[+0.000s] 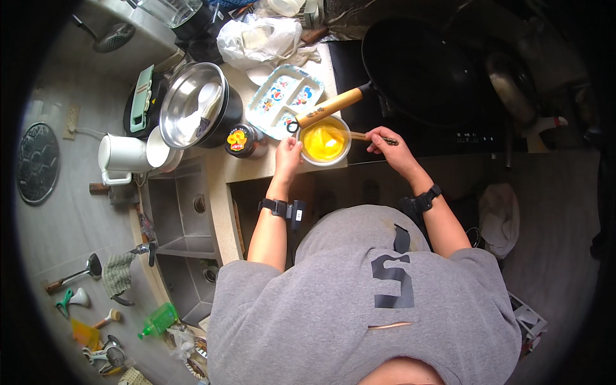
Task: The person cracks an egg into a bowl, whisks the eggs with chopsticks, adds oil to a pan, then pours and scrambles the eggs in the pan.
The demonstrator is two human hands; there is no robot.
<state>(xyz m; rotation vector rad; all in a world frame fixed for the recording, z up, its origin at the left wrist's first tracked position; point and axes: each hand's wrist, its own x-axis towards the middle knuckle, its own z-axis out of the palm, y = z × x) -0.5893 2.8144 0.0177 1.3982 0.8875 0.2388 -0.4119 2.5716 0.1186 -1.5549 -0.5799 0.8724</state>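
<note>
A round bowl (350, 153) of yellow liquid (323, 142), which looks like beaten egg, stands at the counter's front edge beside the cooktop. My left hand (289, 156) grips its left rim. In my right hand (392, 149) is a pair of chopsticks (358, 136), their far ends reaching into the yellow liquid. Above the bowl's back rim passes the wooden handle (329, 107) of a large black wok (418, 72). Just behind lies a divided plate (274, 96) with cartoon prints. A dark-lidded jar (245, 141) stands left of my left hand.
Further left are a steel bowl (175, 103) holding a white spoon, and a white mug (122, 154). A double steel sink (180, 216) lies left of my body. A plastic bag (260, 38) sits at the back. The black cooktop (356, 62) extends under the wok.
</note>
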